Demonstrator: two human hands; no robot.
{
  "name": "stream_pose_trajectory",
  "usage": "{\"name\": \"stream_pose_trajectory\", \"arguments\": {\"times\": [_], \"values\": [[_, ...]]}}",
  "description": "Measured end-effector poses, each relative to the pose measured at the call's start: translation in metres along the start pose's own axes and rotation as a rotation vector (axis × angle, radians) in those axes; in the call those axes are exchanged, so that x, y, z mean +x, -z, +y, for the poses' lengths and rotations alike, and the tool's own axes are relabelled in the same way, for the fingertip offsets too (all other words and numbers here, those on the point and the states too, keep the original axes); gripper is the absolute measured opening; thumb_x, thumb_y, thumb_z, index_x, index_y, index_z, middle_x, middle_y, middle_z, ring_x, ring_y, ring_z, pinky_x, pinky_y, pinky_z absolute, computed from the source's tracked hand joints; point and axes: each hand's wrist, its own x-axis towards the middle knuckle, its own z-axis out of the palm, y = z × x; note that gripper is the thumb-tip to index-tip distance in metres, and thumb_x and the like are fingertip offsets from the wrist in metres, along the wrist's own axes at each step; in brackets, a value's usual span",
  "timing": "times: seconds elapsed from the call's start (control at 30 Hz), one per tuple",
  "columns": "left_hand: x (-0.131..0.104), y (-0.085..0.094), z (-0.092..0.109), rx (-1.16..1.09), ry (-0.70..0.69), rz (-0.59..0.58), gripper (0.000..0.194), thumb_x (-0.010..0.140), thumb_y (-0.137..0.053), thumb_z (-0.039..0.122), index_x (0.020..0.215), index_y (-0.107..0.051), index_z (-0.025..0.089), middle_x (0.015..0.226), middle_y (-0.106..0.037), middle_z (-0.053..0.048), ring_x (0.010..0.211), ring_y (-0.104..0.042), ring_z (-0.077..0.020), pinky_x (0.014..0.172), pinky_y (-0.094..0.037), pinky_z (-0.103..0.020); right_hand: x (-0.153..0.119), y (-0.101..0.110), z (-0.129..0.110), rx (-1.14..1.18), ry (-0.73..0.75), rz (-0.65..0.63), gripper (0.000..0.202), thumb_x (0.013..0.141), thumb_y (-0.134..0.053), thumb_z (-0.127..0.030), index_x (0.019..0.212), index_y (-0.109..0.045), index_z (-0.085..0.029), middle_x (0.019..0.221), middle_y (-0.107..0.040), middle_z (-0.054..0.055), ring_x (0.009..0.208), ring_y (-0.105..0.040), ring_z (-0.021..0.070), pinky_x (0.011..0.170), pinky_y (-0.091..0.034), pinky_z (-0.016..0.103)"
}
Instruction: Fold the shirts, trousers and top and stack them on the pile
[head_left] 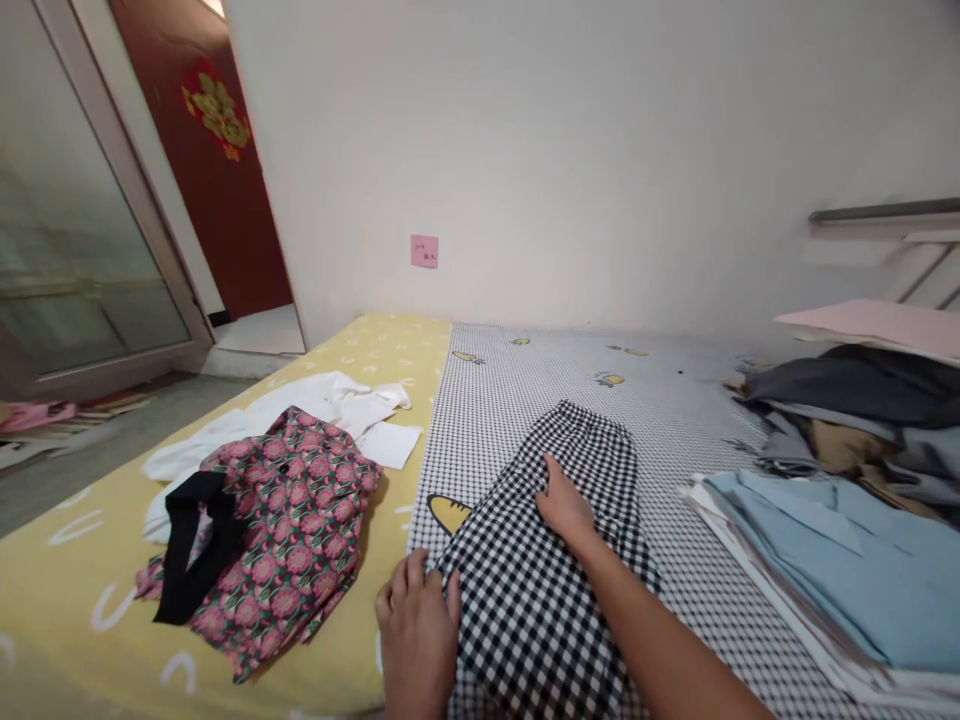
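Note:
A black-and-white checked garment [525,590] with a gathered waistband lies lengthwise on the bed's checked sheet [480,420]. My right hand [566,505] rests on its upper part, index finger stretched out toward the waistband and the other fingers partly hidden under the hand. At the garment's lower left edge, my left hand [418,625] lies flat, fingers spread, partly on the sheet and touching the cloth.
On the yellow sheet [352,610] at left lie a pink floral garment [292,530] with a black band, white clothing [322,400] and a white card [390,444]. Folded blue clothes [847,570] and a dark clothes pile [862,390] sit at right. A pink note [424,251] is on the wall.

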Motion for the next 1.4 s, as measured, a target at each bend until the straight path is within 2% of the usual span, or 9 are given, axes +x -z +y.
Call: {"name": "stream_pose_trajectory", "arguments": {"times": [0.13, 0.23, 0.53, 0.7, 0.87, 0.97, 1.1, 1.2, 1.4], "values": [[0.001, 0.001, 0.001, 0.008, -0.003, 0.0, 0.039, 0.099, -0.039, 0.035, 0.1, -0.076, 0.022, 0.136, -0.063, -0.009, 0.127, -0.051, -0.0292, 0.103, -0.037, -0.046, -0.04, -0.015, -0.014, -0.116, 0.219, 0.225, 0.066, 0.091, -0.04, -0.018, 0.155, -0.033, -0.03, 0.156, -0.04, 0.014, 0.14, -0.04, 0.0355, 0.113, -0.026, 0.063], [0.002, 0.001, 0.0, 0.007, -0.006, -0.002, 0.039, 0.099, -0.039, 0.034, 0.1, -0.076, 0.021, 0.136, -0.063, -0.009, 0.126, -0.051, -0.0299, 0.102, -0.037, -0.047, -0.064, -0.028, -0.007, -0.147, 0.54, 0.145, 0.052, 0.099, -0.039, -0.039, 0.151, -0.038, -0.043, 0.164, -0.029, -0.002, 0.152, -0.014, 0.0342, 0.118, -0.003, 0.067], [0.009, 0.013, 0.005, -0.031, 0.076, -0.061, 0.04, 0.097, -0.042, 0.039, 0.09, -0.076, 0.02, 0.135, -0.062, -0.009, 0.126, -0.05, -0.0317, 0.098, -0.04, -0.047, -0.051, -0.039, 0.07, -0.083, 0.301, -0.014, 0.056, 0.098, -0.028, -0.06, 0.151, -0.038, -0.043, 0.163, -0.031, -0.003, 0.152, -0.014, 0.0329, 0.117, -0.008, 0.069], [0.031, 0.035, -0.029, -0.027, 0.111, -0.152, 0.028, 0.093, -0.049, 0.037, 0.093, -0.069, 0.017, 0.114, -0.067, -0.011, 0.104, -0.061, -0.0251, 0.089, -0.046, -0.038, -0.05, -0.048, 0.074, -0.018, 0.333, 0.01, 0.058, 0.097, -0.028, -0.061, 0.15, -0.04, -0.042, 0.162, -0.033, -0.001, 0.152, -0.013, 0.0343, 0.116, -0.008, 0.071], [0.025, 0.055, -0.024, 0.113, 0.195, 0.144, 0.031, 0.095, -0.036, 0.022, 0.109, -0.061, 0.011, 0.129, -0.058, -0.021, 0.11, -0.061, -0.0299, 0.088, -0.049, -0.044, -0.048, -0.055, 0.075, 0.058, 0.341, 0.039, 0.059, 0.096, -0.032, -0.061, 0.15, -0.042, -0.04, 0.162, -0.034, 0.0, 0.152, -0.014, 0.0362, 0.116, -0.004, 0.071], [0.011, 0.046, 0.021, 0.094, -0.128, 0.323, 0.038, 0.095, -0.036, 0.019, 0.126, -0.058, 0.016, 0.149, -0.048, -0.017, 0.139, -0.043, -0.0297, 0.114, -0.033, -0.054, -0.05, -0.052, 0.072, 0.078, 0.338, 0.044, 0.056, 0.097, -0.033, -0.059, 0.15, -0.042, -0.041, 0.161, -0.034, -0.001, 0.152, -0.013, 0.0352, 0.117, -0.004, 0.07], [0.011, 0.021, 0.067, 0.046, -0.629, 0.038, 0.052, 0.098, -0.039, 0.028, 0.15, -0.04, 0.029, 0.159, -0.041, -0.007, 0.15, -0.029, -0.0268, 0.123, -0.018, -0.059, -0.054, -0.043, 0.065, 0.046, 0.359, 0.048, 0.052, 0.1, -0.033, -0.052, 0.15, -0.04, -0.042, 0.162, -0.034, -0.002, 0.153, -0.011, 0.0327, 0.117, -0.003, 0.069], [0.022, 0.002, 0.067, 0.03, -0.546, -0.16, 0.051, 0.1, -0.035, 0.042, 0.149, -0.041, 0.03, 0.159, -0.04, -0.004, 0.148, -0.033, -0.0262, 0.121, -0.024, -0.061, -0.055, -0.037, 0.064, 0.058, 0.345, 0.027, 0.052, 0.1, -0.033, -0.053, 0.151, -0.039, -0.042, 0.162, -0.033, -0.002, 0.153, -0.011, 0.0322, 0.118, -0.005, 0.068], [0.028, -0.012, 0.055, 0.123, -0.415, -0.144, 0.052, 0.101, -0.03, 0.041, 0.152, -0.036, 0.028, 0.162, -0.03, -0.004, 0.151, -0.028, -0.0264, 0.121, -0.022, -0.062, -0.064, -0.023, 0.049, 0.041, 0.301, 0.084, 0.052, 0.1, -0.038, -0.051, 0.15, -0.043, -0.036, 0.162, -0.034, 0.002, 0.153, -0.012, 0.0348, 0.118, -0.009, 0.069]]}}
